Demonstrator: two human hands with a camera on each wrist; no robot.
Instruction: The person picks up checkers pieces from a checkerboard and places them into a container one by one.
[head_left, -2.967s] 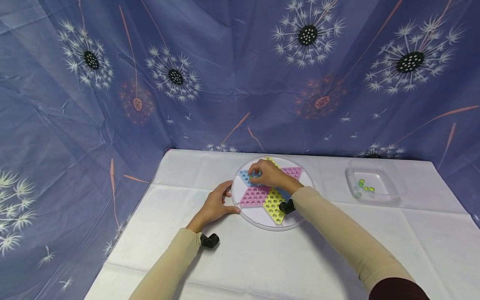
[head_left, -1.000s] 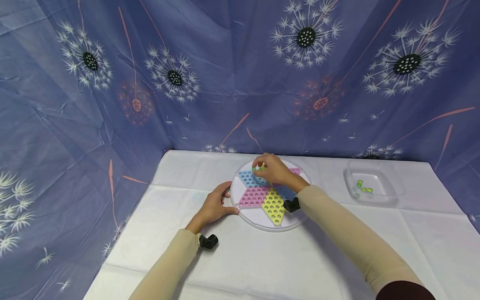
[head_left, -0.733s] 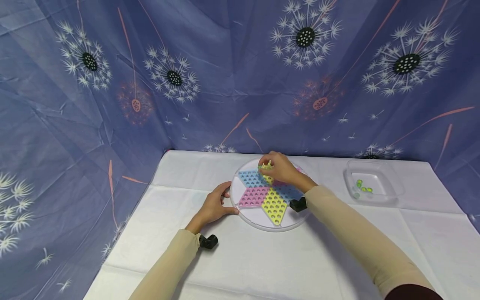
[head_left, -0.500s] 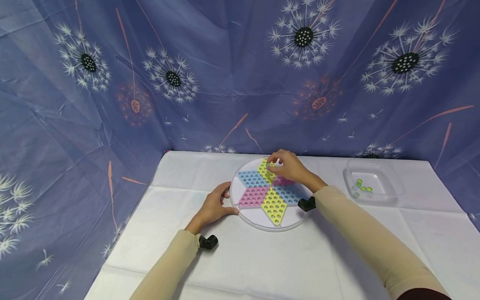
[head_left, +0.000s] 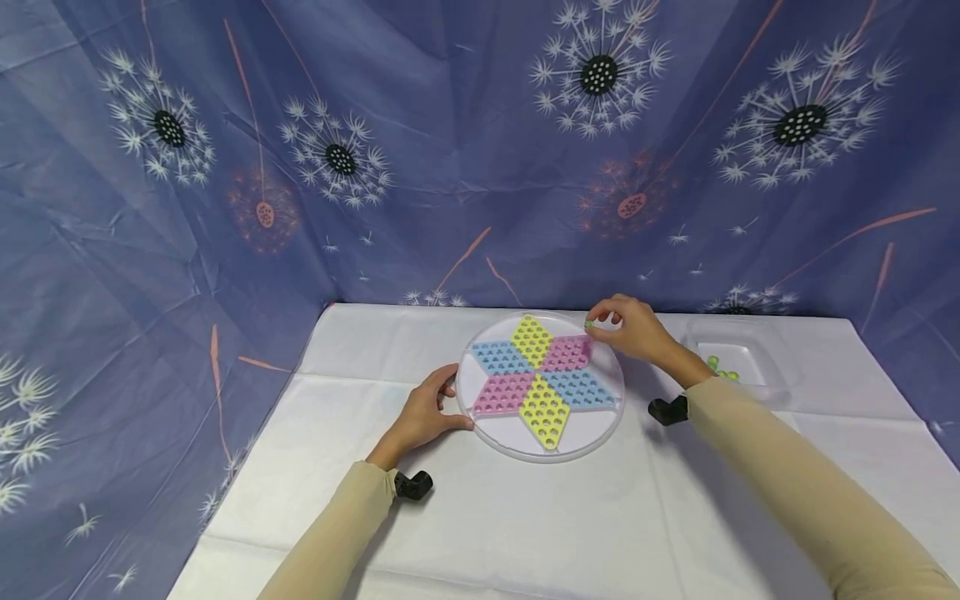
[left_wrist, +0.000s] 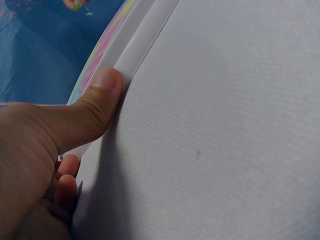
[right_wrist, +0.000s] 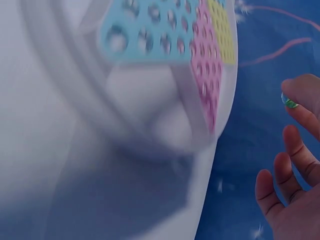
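Observation:
A round white Chinese checkers board (head_left: 510, 431) with pink, yellow and blue star points lies on the table. My left hand (head_left: 423, 417) grips its left edge; in the left wrist view the thumb (left_wrist: 102, 90) presses on the rim and the other fingers are bent beside it. Between thumb and index finger my right hand (head_left: 633, 329) pinches a small green marble (head_left: 588, 325), above the board's back right edge. The right wrist view shows the marble (right_wrist: 288, 101) as clear glass with green and blue inside, the remaining fingers spread below it.
Right of the board stands a clear plastic container (head_left: 746, 358) holding several green marbles (head_left: 712, 362), partly behind the right forearm. A white cloth (head_left: 540, 525) covers the table. Blue dandelion-print fabric (head_left: 465, 150) hangs right behind and to the left.
My right hand has moved rightward from over the blue point, past the yellow and pink ones, to the back right edge, carrying the marble. My left hand stays on the rim.

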